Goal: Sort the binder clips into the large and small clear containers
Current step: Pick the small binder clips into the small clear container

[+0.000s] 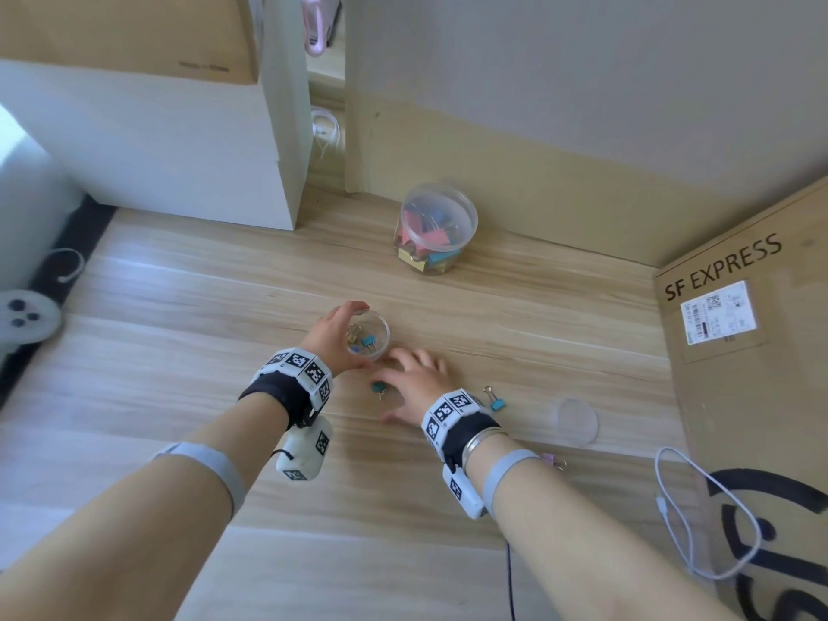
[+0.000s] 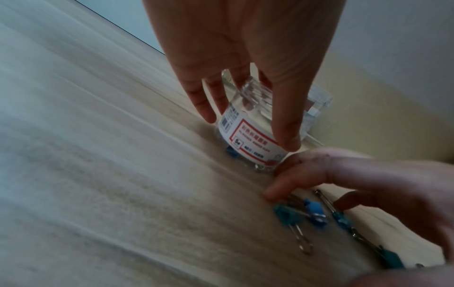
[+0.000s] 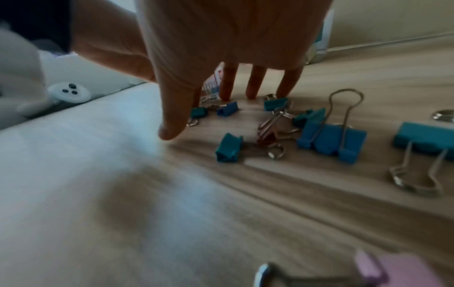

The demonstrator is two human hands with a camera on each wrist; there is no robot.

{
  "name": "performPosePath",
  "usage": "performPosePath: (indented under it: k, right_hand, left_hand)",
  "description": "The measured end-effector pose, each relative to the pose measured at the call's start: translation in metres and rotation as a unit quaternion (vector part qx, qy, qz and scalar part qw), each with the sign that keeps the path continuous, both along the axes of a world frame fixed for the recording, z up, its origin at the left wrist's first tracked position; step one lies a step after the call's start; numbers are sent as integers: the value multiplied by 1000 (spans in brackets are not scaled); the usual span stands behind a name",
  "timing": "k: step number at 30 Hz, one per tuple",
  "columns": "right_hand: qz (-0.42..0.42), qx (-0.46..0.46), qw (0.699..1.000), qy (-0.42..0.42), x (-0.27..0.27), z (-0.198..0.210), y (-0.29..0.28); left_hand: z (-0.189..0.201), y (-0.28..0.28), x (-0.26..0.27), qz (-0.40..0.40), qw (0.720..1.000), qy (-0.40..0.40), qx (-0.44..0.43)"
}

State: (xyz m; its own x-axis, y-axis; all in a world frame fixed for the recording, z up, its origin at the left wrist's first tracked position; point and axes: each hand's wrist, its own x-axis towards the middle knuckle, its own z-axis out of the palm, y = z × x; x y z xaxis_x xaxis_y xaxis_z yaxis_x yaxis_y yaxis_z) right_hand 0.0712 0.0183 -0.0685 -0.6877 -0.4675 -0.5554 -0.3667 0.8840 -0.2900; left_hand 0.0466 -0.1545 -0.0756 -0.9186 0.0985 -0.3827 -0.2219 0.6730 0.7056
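Two hands [image 1: 334, 336] [image 1: 414, 387] — smooth round clear jar [image 1: 368, 336], wood-grain table [image 1: 179, 351].

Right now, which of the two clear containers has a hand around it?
The small container: the left hand grips it, near the right hand. The large container stands apart by the wall, untouched.

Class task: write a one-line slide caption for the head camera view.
Left hand grips small clear container; right hand reaches over loose binder clips.
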Motion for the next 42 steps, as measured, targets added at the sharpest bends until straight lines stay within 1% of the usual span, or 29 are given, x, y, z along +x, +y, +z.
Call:
performPosePath:
  k: [3,6,9,11,14,17,19,21,23,26,27,29,30,31,33,36,38,42]
  right_hand:
    - [12,-56,998,16,-3,-3,3]
    - [4,-52,998,18,-7,-1,11]
    - [-37,-47,998,22,-9,0,21]
    - [-88,-61,994,17,-13,1,29]
    - [-181,-102,978,36,-20,13,38]
    - [-259,-179,945,83,-27,33,34]
    - [-265,-225,934,87,-30,47,26]
    - [-247,-245,936,61,-32,54,22]
    - [-244,-228,941,55,-30,55,29]
    - [-279,-175,943,52,-23,51,57]
    - [-275,-134,952,30,-18,48,66]
    - [-236,-31,971,-36,-4,38,79]
    - [-215,3,975,-62,3,32,81]
    - [-202,15,976,-76,9,27,82]
    - [-182,10,981,-71,18,16,80]
    - [-148,5,989,-26,21,3,78]
    - [-149,-12,989,-13,21,-1,78]
    - [-154,-19,988,-19,19,-1,79]
  left_hand:
    - [-1,1,0,-2,1000,1,1]
    - [-1,2,0,-5,1000,-2,1]
    - [-2,6,0,-16,1000,-10,-1]
    - [-2,9,0,-25,1000,-12,-6]
    - [-2,15,2,-33,999,-13,-7]
    - [0,23,2,-48,999,-18,-6]
    - [1,33,3,-69,997,-16,-11]
    - [3,41,4,-73,997,-17,-13]
    - [3,46,5,-71,997,-20,-7]
    - [1,46,8,-79,997,-22,-5]
    - [0,47,8,-82,996,-23,-6]
    - [-1,49,10,-87,996,-19,-10]
    - [-2,50,10,-87,996,-17,-10]
    - [-2,52,11,-87,996,-15,-10]
    - [-2,54,12,-90,996,-13,-12]
    - [-3,55,14,-98,995,-14,-19]
    - [-3,55,15,-99,995,-17,-20]
    - [-4,56,17,-94,995,-12,-19]
